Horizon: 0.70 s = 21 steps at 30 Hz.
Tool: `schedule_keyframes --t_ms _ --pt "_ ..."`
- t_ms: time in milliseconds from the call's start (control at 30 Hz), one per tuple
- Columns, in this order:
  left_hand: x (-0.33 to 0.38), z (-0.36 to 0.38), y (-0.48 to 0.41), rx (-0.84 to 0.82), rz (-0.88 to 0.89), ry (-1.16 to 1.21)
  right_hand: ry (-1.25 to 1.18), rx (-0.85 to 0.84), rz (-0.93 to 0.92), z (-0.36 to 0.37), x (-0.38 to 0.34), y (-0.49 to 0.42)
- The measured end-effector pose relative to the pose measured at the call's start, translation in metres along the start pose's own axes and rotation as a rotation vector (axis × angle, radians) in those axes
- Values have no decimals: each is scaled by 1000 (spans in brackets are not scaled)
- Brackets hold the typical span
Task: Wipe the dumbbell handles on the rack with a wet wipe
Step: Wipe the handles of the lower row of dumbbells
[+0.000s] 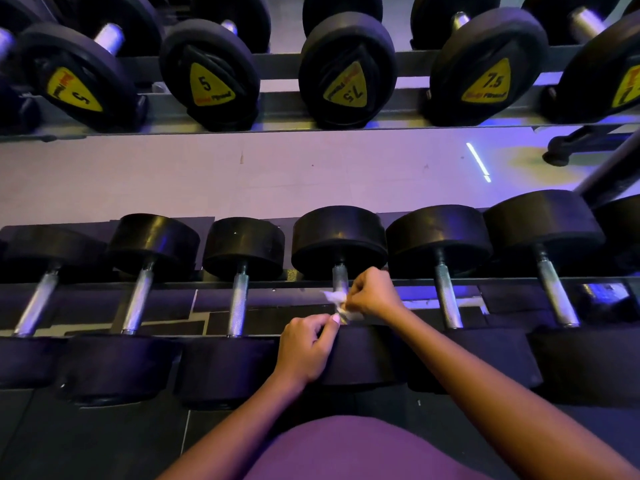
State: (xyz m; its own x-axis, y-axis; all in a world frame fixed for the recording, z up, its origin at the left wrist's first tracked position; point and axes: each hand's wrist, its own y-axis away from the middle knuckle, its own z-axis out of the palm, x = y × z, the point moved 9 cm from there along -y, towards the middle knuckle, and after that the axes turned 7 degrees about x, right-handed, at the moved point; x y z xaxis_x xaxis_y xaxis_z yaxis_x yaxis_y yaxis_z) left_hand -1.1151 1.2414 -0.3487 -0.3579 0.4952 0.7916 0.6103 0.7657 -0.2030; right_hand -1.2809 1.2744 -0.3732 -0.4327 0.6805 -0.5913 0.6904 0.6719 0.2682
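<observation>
Several black dumbbells lie side by side on the lower rack [104, 296], each with a knurled steel handle. Over the middle dumbbell's handle [340, 277] a small white wet wipe [336, 299] is bunched against the steel. My right hand [372, 294] pinches the wipe at its upper end, right beside the handle. My left hand [306, 346] pinches the wipe's lower end with thumb and fingertip, resting over the near weight head [363, 355]. The lower part of this handle is hidden by the wipe and my hands.
Neighbouring handles sit to the left [239, 303] and right [446, 296]. An upper rack shelf [277, 112] carries dumbbells with yellow 5 and 7.5 labels. Pale floor [277, 174] shows between the shelves. A dark bar and foot [568, 150] stand at the right.
</observation>
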Motion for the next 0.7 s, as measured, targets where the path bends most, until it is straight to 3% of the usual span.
schedule_keyframes --t_ms 200,400,500,700 --pt "-3 2 0 3 2 5 -37 -112 88 10 20 7" --pt "-8 8 0 -40 -14 24 -427 168 181 -20 16 -16" --pt "-10 8 0 -41 -25 34 -459 100 221 -11 14 -19" --pt "-2 -1 0 11 -26 18 -235 -147 177 15 34 0"
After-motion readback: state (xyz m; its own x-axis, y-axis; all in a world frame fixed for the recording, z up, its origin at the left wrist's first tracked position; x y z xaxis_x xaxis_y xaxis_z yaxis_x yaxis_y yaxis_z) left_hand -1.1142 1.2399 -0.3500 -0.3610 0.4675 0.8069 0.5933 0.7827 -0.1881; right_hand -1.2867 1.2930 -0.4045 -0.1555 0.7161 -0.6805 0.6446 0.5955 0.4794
